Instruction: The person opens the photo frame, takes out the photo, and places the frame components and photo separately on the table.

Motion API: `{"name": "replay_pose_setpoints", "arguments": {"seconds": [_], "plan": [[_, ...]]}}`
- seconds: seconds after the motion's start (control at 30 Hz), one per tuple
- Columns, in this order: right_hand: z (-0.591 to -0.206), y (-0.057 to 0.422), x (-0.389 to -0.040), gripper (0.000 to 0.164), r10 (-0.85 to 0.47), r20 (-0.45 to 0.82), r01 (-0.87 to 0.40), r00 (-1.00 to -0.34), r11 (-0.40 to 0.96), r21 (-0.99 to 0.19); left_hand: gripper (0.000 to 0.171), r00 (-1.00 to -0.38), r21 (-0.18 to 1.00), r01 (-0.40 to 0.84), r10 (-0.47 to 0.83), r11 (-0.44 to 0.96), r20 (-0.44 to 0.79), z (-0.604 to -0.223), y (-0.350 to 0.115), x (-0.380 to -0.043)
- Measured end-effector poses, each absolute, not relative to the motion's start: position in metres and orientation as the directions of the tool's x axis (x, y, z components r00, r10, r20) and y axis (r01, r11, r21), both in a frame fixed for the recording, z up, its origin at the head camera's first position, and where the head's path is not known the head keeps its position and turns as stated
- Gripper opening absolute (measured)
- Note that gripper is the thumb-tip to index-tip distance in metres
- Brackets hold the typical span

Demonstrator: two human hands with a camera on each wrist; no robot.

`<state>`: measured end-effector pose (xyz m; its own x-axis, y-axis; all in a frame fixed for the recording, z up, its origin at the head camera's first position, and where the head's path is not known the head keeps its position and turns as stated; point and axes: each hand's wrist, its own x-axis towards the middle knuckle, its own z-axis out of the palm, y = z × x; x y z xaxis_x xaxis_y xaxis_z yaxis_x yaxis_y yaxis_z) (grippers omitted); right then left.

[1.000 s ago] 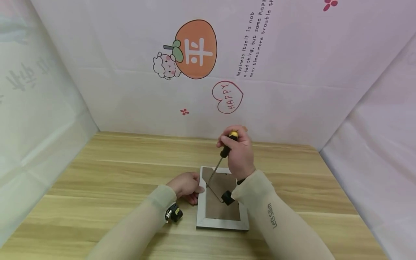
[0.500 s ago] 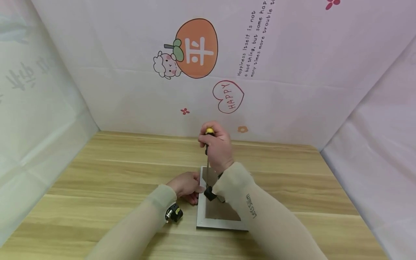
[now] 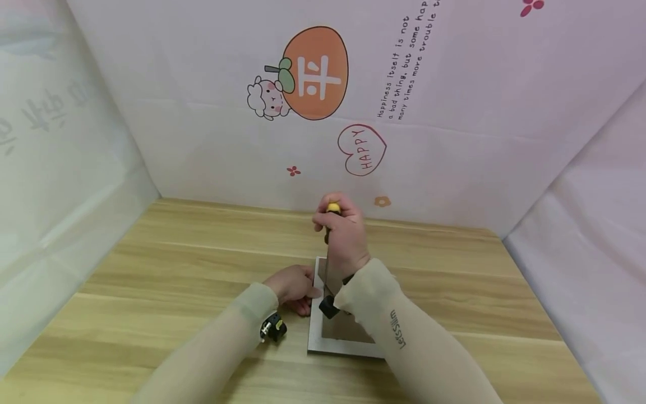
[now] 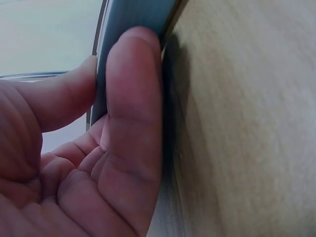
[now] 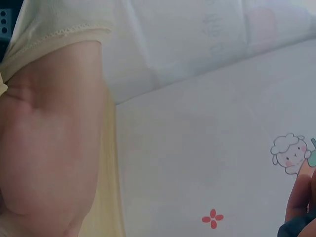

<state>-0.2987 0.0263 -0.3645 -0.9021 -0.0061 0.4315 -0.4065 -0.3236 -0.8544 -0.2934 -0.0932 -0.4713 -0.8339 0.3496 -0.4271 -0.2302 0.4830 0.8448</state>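
Silver-rimmed rectangular frame with a brown back panel (image 3: 345, 347) lies on the pale wood-grain worktop (image 3: 187, 264) – between left and right edges, short of the far edge. Left hand (image 3: 292, 284) pinches its left rim, thumb on top. Right hand (image 3: 348, 238) is clenched round a yellow-capped, black-handled screwdriver (image 3: 333, 208) – blade angled down towards that side (tip contact: can't tell).

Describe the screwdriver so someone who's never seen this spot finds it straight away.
On the wood-grain table lies a grey-edged picture frame with a brown backing. Over it, the right hand grips a screwdriver, pointing down. Its bright yellow handle end sets it apart from the frame beneath.
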Motion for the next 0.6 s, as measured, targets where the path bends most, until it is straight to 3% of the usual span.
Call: {"name": "replay_pose_setpoints", "arguments": {"seconds": [0.17, 0.4, 0.6], "plan": [[-0.365, 0.025, -0.297, 0.012, 0.002, 0.454, -0.430, -0.891, -0.321, -0.844, 0.017, -0.837, 0.845, -0.230, 0.344, 0.483, -0.425, -0.472, -0.092, -0.294], [-0.362, 0.007, -0.283, 0.012, -0.134, 0.421, -0.385, -0.897, -0.232, -0.893, 0.019, -0.825, 0.831, -0.254, 0.337, 0.495, -0.453, -0.472, -0.093, -0.296], [-0.362, 0.045, -0.283, 0.011, -0.121, 0.395, -0.356, -0.911, -0.254, -0.899, 0.017, -0.826, 0.856, -0.251, 0.360, 0.452, -0.433, -0.472, -0.094, -0.294]]}}
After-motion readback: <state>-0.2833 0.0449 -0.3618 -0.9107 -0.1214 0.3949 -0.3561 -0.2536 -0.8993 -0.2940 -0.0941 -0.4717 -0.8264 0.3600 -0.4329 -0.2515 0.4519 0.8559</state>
